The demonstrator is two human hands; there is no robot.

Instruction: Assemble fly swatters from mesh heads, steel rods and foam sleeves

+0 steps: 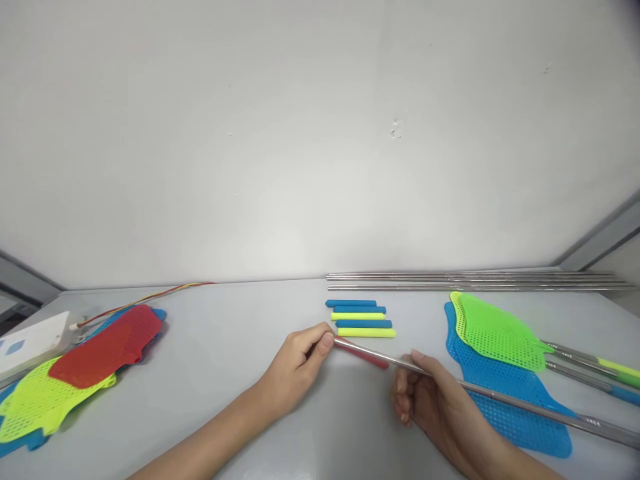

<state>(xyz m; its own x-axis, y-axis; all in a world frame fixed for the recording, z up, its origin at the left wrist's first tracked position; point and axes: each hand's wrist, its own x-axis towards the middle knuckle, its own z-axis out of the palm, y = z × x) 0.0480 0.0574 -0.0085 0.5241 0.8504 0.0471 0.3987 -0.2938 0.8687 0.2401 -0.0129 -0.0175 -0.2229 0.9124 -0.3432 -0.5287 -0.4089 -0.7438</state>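
A thin metal rod (495,393) slants across the front, running off toward the right edge. My left hand (305,360) pinches its left end between thumb and fingers. Further along, my right hand (435,400) holds the rod, thumb on top and fingers curled. Under the rod, between the hands, lies a red handle grip (367,355), partly hidden. Just beyond are several blue and yellow handle grips, such as a yellow one (367,333), in a row. The rod passes over a blue fly swatter head (520,407); whether they join at the right cannot be told.
A green fly swatter (500,330) lies at the right with other assembled swatters. Several metal rods (450,276) lie along the wall. At the left are loose swatter heads, a red one (105,353) on top, beside a white box (37,343) with thin wires (150,295).
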